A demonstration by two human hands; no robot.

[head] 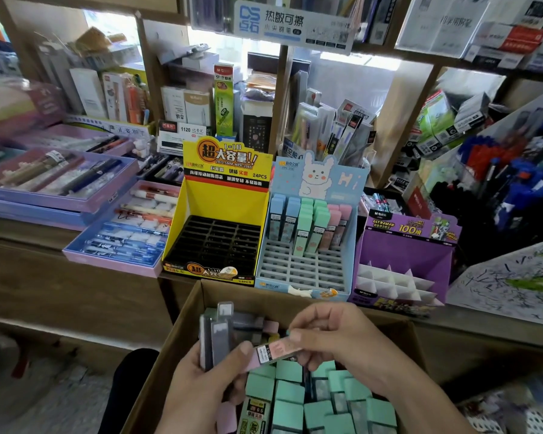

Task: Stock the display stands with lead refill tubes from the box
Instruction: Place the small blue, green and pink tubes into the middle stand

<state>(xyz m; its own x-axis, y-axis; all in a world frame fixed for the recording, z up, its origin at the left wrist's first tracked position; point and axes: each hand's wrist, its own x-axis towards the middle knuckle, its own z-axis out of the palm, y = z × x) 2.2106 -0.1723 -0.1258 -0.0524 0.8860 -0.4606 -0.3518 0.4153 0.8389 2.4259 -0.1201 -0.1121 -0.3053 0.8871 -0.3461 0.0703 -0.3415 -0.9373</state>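
Pink-capped clear tube pinched by right hand fingers; left hand grips grey tubes.

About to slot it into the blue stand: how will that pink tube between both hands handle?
The pink tube looks like a flat-sided hard case, so probably stiff and unlikely to roll. Fingertips of the right hand and the left hand's thumb carry it easily, suggesting it's light. Its glossy surface may be slippery.

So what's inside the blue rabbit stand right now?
The blue rabbit stand holds upright lead refill tubes in its back rows only: blue, green and pink caps. The front grid slots are empty. How far the tubes sit down in their slots is hidden by the grid.
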